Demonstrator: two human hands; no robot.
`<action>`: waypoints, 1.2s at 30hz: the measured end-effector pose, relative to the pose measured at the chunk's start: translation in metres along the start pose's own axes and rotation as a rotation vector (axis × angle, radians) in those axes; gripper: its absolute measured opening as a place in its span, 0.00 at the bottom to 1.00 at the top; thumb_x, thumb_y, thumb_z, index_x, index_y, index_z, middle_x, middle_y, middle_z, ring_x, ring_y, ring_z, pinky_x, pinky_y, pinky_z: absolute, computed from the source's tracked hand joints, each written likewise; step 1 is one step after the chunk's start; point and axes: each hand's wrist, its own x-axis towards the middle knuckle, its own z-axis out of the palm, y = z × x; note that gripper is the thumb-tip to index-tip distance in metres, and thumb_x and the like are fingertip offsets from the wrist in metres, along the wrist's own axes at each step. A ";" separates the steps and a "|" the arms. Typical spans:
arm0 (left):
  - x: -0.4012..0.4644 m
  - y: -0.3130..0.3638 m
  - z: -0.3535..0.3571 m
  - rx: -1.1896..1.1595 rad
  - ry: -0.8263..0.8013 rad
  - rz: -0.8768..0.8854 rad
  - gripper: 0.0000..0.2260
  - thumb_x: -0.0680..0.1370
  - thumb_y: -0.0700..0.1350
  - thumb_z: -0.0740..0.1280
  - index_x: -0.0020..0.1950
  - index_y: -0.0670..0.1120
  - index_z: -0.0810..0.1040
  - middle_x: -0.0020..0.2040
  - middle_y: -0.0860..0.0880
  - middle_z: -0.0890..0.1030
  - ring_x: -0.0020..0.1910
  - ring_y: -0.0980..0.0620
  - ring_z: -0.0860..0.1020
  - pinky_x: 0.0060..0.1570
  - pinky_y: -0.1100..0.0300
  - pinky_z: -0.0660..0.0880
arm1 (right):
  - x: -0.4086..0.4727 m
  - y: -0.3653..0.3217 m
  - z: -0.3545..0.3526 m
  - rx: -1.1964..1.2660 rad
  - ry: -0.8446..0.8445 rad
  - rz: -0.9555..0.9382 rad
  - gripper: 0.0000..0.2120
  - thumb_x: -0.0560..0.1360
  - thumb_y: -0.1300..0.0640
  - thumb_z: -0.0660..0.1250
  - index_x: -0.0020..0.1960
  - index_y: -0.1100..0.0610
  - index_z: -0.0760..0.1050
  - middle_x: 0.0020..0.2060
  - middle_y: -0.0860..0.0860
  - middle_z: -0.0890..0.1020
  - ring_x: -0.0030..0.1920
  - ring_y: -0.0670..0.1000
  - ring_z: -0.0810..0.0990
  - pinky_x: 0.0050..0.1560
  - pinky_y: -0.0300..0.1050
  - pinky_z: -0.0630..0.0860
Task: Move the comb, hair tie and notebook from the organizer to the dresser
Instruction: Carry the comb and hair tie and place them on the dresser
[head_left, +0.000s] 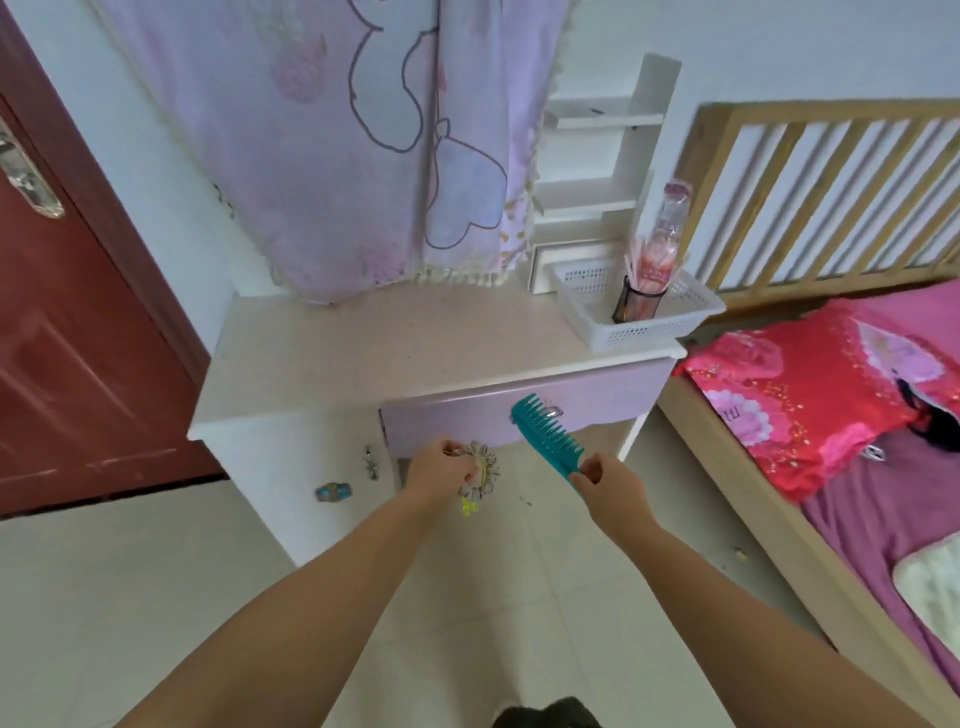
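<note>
My right hand (605, 480) pinches the handle end of a teal wide-tooth comb (545, 435), which slants up and left in front of the dresser's lilac drawer. My left hand (441, 467) grips a frilly patterned hair tie (484, 473) with a small yellow charm hanging below it. Both hands are held in the air just below the front edge of the cream dresser top (395, 348). The white perforated organizer basket (636, 312) stands on the dresser's right end. I see no notebook.
A black mesh cup of wrapped sticks (641, 291) stands in the basket. White shelves rise behind it. A lilac curtain hangs over the dresser's back. A red door is at the left, a bed with a red pillow at the right.
</note>
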 end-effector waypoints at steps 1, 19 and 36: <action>0.021 0.011 0.002 -0.016 0.004 -0.007 0.08 0.72 0.34 0.63 0.36 0.45 0.69 0.29 0.47 0.75 0.27 0.52 0.71 0.31 0.60 0.70 | 0.027 -0.008 -0.001 0.002 -0.009 -0.006 0.04 0.75 0.59 0.64 0.44 0.58 0.70 0.38 0.51 0.76 0.30 0.43 0.70 0.27 0.37 0.62; 0.361 0.086 0.024 0.009 -0.074 -0.270 0.06 0.71 0.33 0.63 0.40 0.44 0.72 0.39 0.41 0.78 0.35 0.47 0.76 0.40 0.53 0.78 | 0.343 -0.102 0.111 0.071 -0.033 0.247 0.02 0.77 0.60 0.60 0.47 0.59 0.68 0.50 0.60 0.79 0.40 0.54 0.76 0.27 0.36 0.65; 0.409 0.066 0.022 0.689 0.021 -0.052 0.12 0.75 0.43 0.63 0.57 0.47 0.72 0.58 0.45 0.71 0.55 0.46 0.72 0.49 0.51 0.75 | 0.395 -0.086 0.107 -0.126 0.046 0.276 0.08 0.77 0.56 0.61 0.52 0.60 0.73 0.53 0.56 0.74 0.52 0.55 0.71 0.54 0.54 0.74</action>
